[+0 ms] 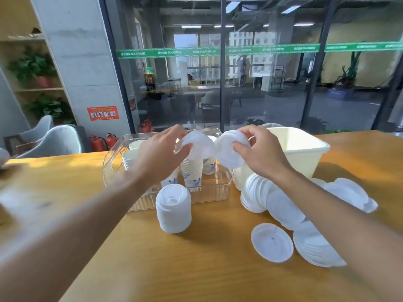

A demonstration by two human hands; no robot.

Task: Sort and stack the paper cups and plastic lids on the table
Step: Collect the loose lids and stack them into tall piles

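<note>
Both hands are raised over the clear tray (pixel 218 192), each pinching a plastic lid. The left hand (pixel 161 155) has its fingers (pixel 174 132) curled over the top edge of a lid (pixel 196 147), thumb under it; the right hand (pixel 261 153) pinches another lid (pixel 229 151) by its rim between thumb and fingertips. The two lids almost touch edge to edge between the hands.

These lids look very light, thin and springy. They should flex if squeezed across the middle, so the rim is the place to hold them, gently, as both hands do now. The smooth plastic is probably slippery, and nested lids may cling together and need peeling apart.

Below the left fingers, inside the tray, stand stacks of paper cups (pixel 192 171), some printed in blue. Paper cups are light and crush easily, so they are best taken low on the wall or as a whole stack. Nearer the person than the tray stands a neat stack of lids (pixel 173 210). Below and right of the right fingers lies a loose heap of lids (pixel 283 205), one single lid (pixel 271 241) lying apart, nearer the person. Behind the right hand sits a cream tub (pixel 305 149).

The table (pixel 65 192) is smooth yellow wood, flat and sunlit, so light lids may skid on it. Beyond it are a glass wall, a concrete pillar, shelves with plants, grey chairs and red fire extinguishers.
</note>
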